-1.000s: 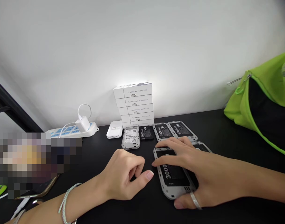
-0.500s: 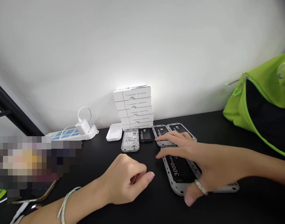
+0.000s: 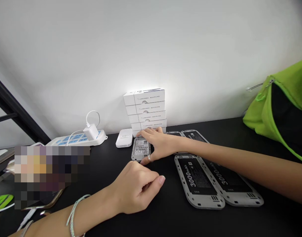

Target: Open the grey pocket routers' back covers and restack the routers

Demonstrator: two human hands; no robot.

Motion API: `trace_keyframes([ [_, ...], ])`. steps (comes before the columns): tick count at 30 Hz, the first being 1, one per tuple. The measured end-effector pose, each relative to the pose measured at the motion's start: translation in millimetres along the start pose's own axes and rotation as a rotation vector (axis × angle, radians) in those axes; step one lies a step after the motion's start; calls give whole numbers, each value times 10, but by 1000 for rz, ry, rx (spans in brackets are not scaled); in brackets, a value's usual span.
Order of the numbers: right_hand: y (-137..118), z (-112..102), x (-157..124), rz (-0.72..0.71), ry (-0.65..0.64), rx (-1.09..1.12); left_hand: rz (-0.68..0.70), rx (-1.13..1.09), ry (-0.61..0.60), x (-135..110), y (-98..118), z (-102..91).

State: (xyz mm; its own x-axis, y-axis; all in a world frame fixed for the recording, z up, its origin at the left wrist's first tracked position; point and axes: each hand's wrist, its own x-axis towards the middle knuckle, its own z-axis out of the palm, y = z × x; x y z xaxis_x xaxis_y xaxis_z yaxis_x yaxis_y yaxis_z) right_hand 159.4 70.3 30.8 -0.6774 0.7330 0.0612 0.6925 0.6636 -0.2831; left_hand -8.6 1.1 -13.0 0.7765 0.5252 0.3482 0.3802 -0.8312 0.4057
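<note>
My right hand [image 3: 161, 143] reaches across to a small grey-framed device [image 3: 141, 148] with a white printed label. Its thumb lies at the near edge and its fingers at the far edge, with the device flat on the table. My left hand [image 3: 141, 187] rests on the table in a loose fist, and no object shows in it. Under my right forearm are several open-backed devices; a near one [image 3: 199, 182] and its neighbour [image 3: 236, 187] each hold a black battery marked 3000mAh. The loose battery seen earlier is hidden behind my right hand.
A stack of white boxes [image 3: 149, 107] stands against the wall, with a white stack of flat covers [image 3: 124, 138] beside it. Left of these lies a power strip [image 3: 78, 140] with a plugged-in charger [image 3: 91, 131]. A green bag [image 3: 262, 108] sits at the right.
My right hand has moved left and away from me, from above the battery-filled devices to the labelled device. My left hand stays closed in nearly the same place. The view has shifted slightly.
</note>
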Motion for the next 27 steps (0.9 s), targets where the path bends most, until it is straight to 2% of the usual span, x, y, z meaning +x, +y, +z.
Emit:
trace_keyframes([
  [4, 2, -27, -25, -22, 30, 64, 48, -9, 61, -3, 8, 0],
  [7, 44, -92, -161, 4, 101, 92, 81, -13, 193, -13, 32, -14],
  [10, 35, -149, -393, 83, 111, 136, -23, -59, 306, -5, 48, -51],
  [14, -99, -110, -711, 226, 29, 252, -216, -215, 349, 56, 19, -114],
  [17, -215, -39, -837, 216, -43, 298, -288, -269, 327, 95, -32, -137],
  [20, -245, -48, -847, 179, -109, 287, -371, -360, 241, 93, -79, -131],
  [24, -58, -231, -728, 231, -47, 230, -367, -416, 128, 67, -100, -110],
  [27, 171, -353, -578, 187, -13, 130, -346, -376, 48, 58, -95, -99],
])
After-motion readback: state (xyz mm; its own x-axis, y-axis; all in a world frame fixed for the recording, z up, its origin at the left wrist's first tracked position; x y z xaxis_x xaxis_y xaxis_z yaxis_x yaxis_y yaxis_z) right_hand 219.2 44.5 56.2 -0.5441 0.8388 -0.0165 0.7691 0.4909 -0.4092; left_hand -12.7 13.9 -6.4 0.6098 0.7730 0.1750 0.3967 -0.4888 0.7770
